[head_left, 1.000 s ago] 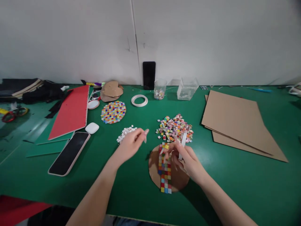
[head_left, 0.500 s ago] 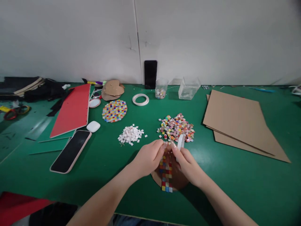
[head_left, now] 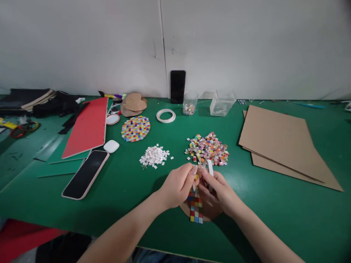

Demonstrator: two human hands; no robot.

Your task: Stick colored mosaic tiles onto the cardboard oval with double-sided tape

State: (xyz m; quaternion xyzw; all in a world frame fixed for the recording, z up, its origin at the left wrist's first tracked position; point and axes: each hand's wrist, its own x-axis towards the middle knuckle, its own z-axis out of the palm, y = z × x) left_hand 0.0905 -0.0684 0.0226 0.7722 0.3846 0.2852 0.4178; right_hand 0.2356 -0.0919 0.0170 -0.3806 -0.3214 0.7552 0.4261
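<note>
A round brown board [head_left: 212, 211] lies on the green table, with a strip of coloured square tiles [head_left: 196, 212] on it. Above its far edge my left hand [head_left: 179, 184] is closed, pinching a small yellow tile [head_left: 196, 177] near the fingertips. My right hand [head_left: 219, 188] is closed around a white tape strip [head_left: 210, 168], its thumb close to my left fingertips. Just beyond both hands is a heap of mixed coloured tiles [head_left: 208, 148]. To the left sits a pile of small white squares [head_left: 155, 156].
A tiled disc [head_left: 136, 128], a white ring roll [head_left: 166, 115], a cup with tiles [head_left: 189, 104] and a clear box [head_left: 222, 103] stand farther back. Cardboard sheets [head_left: 276, 142] lie right; a phone [head_left: 86, 175] and red board [head_left: 87, 128] lie left.
The white strip in my right hand has tilted and dropped slightly. A yellow tile now shows at my left fingertips. The whole view has shifted slightly.
</note>
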